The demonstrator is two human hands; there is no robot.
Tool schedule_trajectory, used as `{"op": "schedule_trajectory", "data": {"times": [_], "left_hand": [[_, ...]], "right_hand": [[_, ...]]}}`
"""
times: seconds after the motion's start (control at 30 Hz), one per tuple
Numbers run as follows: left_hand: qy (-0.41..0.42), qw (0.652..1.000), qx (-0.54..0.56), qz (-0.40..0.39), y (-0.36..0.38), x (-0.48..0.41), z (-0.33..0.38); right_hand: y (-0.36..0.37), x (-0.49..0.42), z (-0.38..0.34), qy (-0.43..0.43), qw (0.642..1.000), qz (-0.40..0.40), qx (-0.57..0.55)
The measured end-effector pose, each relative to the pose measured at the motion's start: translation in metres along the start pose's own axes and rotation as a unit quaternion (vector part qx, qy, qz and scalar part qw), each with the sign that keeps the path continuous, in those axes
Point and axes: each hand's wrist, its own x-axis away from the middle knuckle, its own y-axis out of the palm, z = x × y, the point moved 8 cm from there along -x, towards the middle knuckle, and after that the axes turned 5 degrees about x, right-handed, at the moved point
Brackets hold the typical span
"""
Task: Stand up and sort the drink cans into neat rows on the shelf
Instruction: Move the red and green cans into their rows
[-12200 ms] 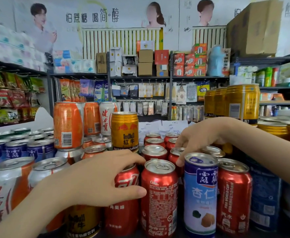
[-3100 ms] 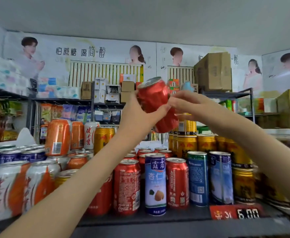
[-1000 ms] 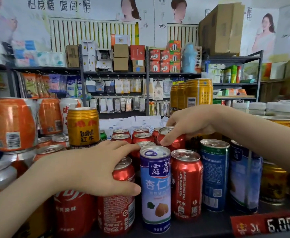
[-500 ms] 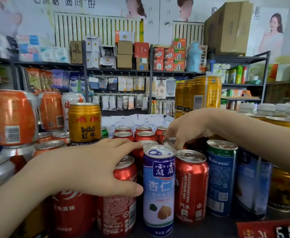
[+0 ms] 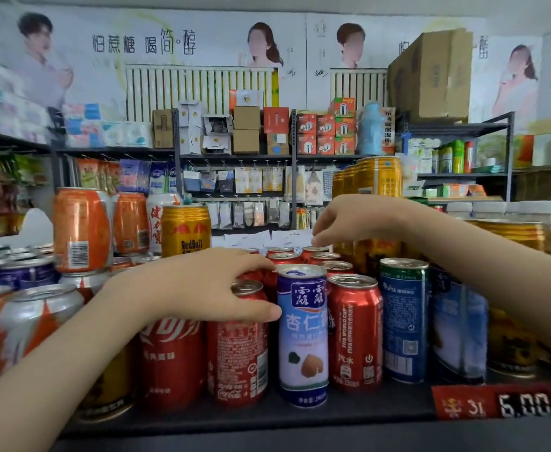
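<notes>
Facing the dark shelf (image 5: pixel 349 412), anchor everything on the tall blue almond can (image 5: pixel 302 337) standing at its front edge. Far left of the almond can and further back, orange cans (image 5: pixel 82 230) sit stacked on other cans. Behind it to the right a gold can stack (image 5: pixel 378 177) rises tallest. Your left hand (image 5: pixel 202 288) reaches across from the left of the almond can and clamps the red cola can (image 5: pixel 236 357) that stands touching the almond can's left side: thumb pressed across the front, fingers curled over the lid. Your right hand (image 5: pixel 349 220) hangs above and behind the almond can, to its right, fingers drooping loose, nothing in them, fingertips just over the rear red cans (image 5: pixel 283 257); whether they touch those lids, cannot tell. Those rear red cans stand upright in rows directly behind the almond can. Touching the almond can's right side is a red World Cup can (image 5: pixel 354 331), then a blue-green can (image 5: pixel 403 321) just beside that. Behind-left of the almond can a gold Red Bull can (image 5: pixel 184 230) stands higher than the front row. Below-right of the almond can, on the shelf lip, a red price tag (image 5: pixel 492 404) reads 6.00
</notes>
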Motion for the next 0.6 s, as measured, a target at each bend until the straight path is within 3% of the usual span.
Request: {"op": "schedule_trajectory", "data": {"times": [0.23, 0.43, 0.6], "left_hand": [[-0.003, 0.985, 0.071, 0.16, -0.017, 0.028, 0.015], [-0.026, 0.918, 0.118, 0.377, -0.018, 0.08, 0.025], [-0.052, 0.876, 0.147, 0.457, 0.015, 0.125, 0.03]], "right_hand": [[-0.032, 0.06, 0.008, -0.02, 0.97, 0.162, -0.182], [-0.022, 0.139, -0.016, -0.045, 0.916, 0.332, -0.219], [0.023, 0.173, -0.055, -0.068, 0.88, 0.342, -0.323]]}}
